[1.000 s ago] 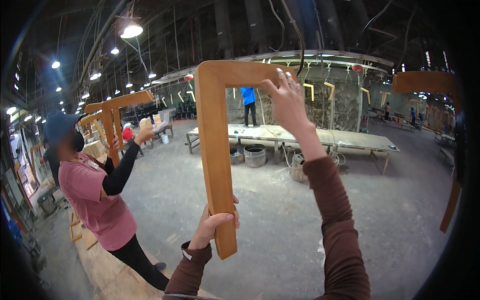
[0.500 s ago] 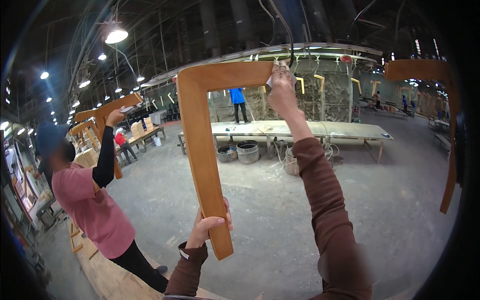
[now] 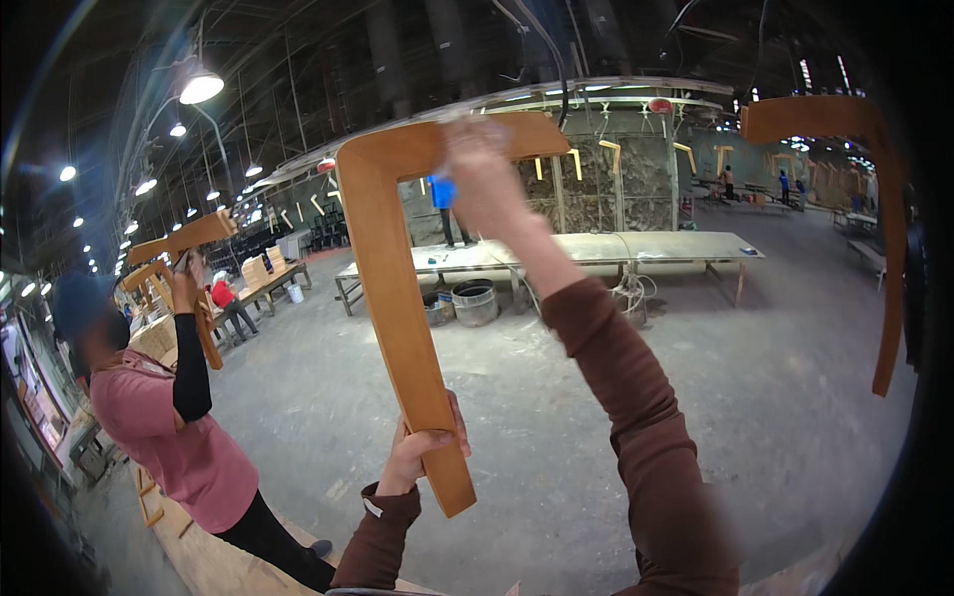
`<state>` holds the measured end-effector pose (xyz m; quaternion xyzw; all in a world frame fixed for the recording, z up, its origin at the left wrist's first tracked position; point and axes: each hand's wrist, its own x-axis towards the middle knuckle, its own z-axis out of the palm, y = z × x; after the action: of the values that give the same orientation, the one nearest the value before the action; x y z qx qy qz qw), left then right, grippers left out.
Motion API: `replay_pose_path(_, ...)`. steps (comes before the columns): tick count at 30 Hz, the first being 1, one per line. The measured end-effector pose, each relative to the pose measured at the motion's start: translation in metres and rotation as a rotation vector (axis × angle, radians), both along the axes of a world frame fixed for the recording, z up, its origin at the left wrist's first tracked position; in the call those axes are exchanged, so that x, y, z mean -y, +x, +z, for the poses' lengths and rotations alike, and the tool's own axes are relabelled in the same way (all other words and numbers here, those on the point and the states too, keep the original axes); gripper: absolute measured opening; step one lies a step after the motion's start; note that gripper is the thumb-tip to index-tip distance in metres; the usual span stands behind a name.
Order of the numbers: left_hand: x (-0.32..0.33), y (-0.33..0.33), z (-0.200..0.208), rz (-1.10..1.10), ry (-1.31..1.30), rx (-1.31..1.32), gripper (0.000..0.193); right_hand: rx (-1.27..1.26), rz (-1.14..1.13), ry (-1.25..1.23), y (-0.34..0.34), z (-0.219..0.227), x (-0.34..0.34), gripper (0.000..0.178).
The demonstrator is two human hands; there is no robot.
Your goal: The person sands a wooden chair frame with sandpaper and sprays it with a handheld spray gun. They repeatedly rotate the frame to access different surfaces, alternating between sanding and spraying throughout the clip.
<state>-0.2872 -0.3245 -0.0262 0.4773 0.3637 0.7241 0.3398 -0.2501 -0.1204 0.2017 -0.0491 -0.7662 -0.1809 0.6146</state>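
Observation:
An L-shaped brown wooden frame piece (image 3: pixel 383 268) stands upright before me, its short arm on top pointing right. My left hand (image 3: pixel 422 452) is wrapped round the lower end of its long leg. On the upper arm, close to the corner, lies my right hand (image 3: pixel 487 184), smeared by motion. A pale smear shows at its fingertips, where a pale sheet was visible half a second ago. At the far right a similar L-shaped wooden piece (image 3: pixel 884 199) hangs in the air.
To my left a person in a pink shirt (image 3: pixel 179 427) holds up another wooden piece (image 3: pixel 194 238) beside a plywood surface (image 3: pixel 199 551). Across the grey floor (image 3: pixel 537 427) stands a long table (image 3: pixel 596 248) with a bucket (image 3: pixel 475 301) beneath it. Several wooden pieces hang beyond.
My right hand has slid left along the upper arm, from its free end toward the corner. My left hand keeps its grip. The view has turned slightly right.

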Motion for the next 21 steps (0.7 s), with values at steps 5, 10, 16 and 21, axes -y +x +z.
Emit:
replay_pose_path(5, 0.001, -0.001, -0.001, -0.077, 0.033, 0.078, 0.041, 0.07, 0.151, 0.19, 0.004, -0.011, -0.003, 0.066)
replay_pose_path(10, 0.005, -0.005, -0.002, -0.121, 0.01, 0.056, 0.043, -0.035, -0.109, -0.312, 0.048, -0.005, -0.105, 0.066)
replay_pose_path(16, -0.025, 0.008, 0.001, -0.202, 0.027, 0.084, 0.041, 0.101, 0.037, 0.077, 0.018, -0.008, 0.017, 0.063)
replay_pose_path(21, -0.026, 0.009, 0.001, -0.279, 0.04, 0.141, 0.041, 0.251, -0.062, -0.184, 0.046, 0.0, -0.032, 0.067)
